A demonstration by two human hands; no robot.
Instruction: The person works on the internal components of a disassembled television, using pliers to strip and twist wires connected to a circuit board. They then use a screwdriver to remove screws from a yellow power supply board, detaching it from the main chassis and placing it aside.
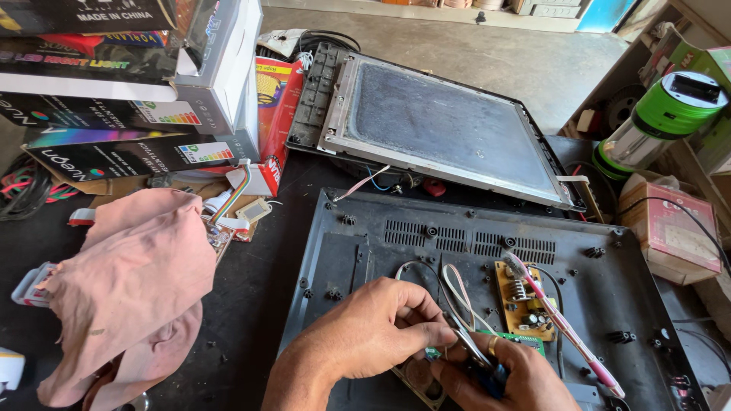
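Note:
My left hand [377,327] and my right hand [506,377] meet at the bottom centre over a dark plastic back cover [579,304] that lies open on the bench. Between their fingers is a small green circuit board [525,341] with grey and white wires [457,297] looping up from it. My left fingers pinch at the board's edge near the wires. My right hand, with a ring on one finger, grips the board from below and seems to hold a blue-handled tool [495,378]. A yellow-brown circuit board [521,301] sits just right of the wires, with a pink and white cable [567,331] across it.
A flat display panel in a metal frame [449,125] leans behind the cover. A pink cloth [133,281] lies at the left. Stacked cartons [122,84] fill the top left. A green lantern [659,122] and a pink box [670,228] stand at the right.

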